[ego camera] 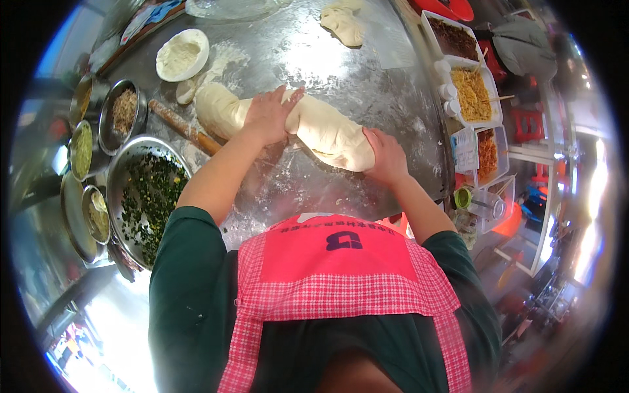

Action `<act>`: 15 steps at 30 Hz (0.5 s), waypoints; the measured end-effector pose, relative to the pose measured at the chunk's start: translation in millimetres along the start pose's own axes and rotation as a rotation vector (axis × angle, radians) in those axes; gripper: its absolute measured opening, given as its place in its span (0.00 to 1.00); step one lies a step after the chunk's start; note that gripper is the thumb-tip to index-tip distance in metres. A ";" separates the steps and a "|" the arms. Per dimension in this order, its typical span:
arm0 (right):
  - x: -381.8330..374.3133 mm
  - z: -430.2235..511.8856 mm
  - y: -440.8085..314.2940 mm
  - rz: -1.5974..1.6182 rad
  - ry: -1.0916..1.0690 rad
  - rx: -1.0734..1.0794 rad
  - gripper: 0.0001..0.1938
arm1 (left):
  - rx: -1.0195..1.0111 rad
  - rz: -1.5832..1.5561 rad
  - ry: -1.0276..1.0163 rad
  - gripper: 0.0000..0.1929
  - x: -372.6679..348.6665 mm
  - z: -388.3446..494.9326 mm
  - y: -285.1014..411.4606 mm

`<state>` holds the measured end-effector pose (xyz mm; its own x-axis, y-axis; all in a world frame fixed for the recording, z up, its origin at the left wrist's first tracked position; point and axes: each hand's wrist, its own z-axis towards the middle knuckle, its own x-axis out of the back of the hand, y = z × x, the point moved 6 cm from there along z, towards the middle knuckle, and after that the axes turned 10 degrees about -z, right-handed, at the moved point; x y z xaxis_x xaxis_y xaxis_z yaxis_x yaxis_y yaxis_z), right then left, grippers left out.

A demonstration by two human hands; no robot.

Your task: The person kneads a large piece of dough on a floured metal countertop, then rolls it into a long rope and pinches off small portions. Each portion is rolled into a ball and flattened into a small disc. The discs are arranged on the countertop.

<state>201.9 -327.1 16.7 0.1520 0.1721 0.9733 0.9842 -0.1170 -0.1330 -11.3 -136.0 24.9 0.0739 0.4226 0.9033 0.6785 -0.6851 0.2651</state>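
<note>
A long thick roll of pale dough (329,128) lies slantwise on the floured metal worktop (295,189). My left hand (269,114) rests on its middle-left part, fingers spread over the top. At the roll's right end, my right hand (385,153) cups the dough, thumb side against it. A wooden rolling pin (184,126) lies to the left, below the roll's left end. Above that end stands a white bowl of flour (182,55), with a small flat dough piece (185,92) beside it. Another lump of dough (342,23) lies at the far side of the worktop.
A large steel bowl of chopped greens (150,201) stands close to my left forearm. Further left are several smaller metal bowls, one with a minced filling (124,112). White tubs of shredded food (471,94) and a green-lidded jar (463,198) line the right edge.
</note>
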 end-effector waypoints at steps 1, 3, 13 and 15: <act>1.5 9.1 9.0 0.120 -0.036 -0.094 0.48 | 0.009 -0.105 -0.044 0.52 1.4 11.9 -3.6; -1.6 22.1 26.9 0.351 -0.199 -0.300 0.42 | 0.056 -0.305 0.050 0.41 15.5 30.6 -15.9; -13.8 -30.9 122.7 1.469 -0.226 -0.522 0.23 | 0.309 -1.235 -0.037 0.19 50.5 24.7 -104.3; -21.7 -36.9 135.7 1.277 -0.140 -0.585 0.24 | 0.183 -0.916 -0.041 0.25 47.4 31.4 -94.4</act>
<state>328.9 -382.9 -15.6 0.9393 -0.2694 0.2124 -0.0106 -0.6416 -0.7670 -48.9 -32.7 32.1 -0.5233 0.7748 0.3547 0.5895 0.0286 0.8072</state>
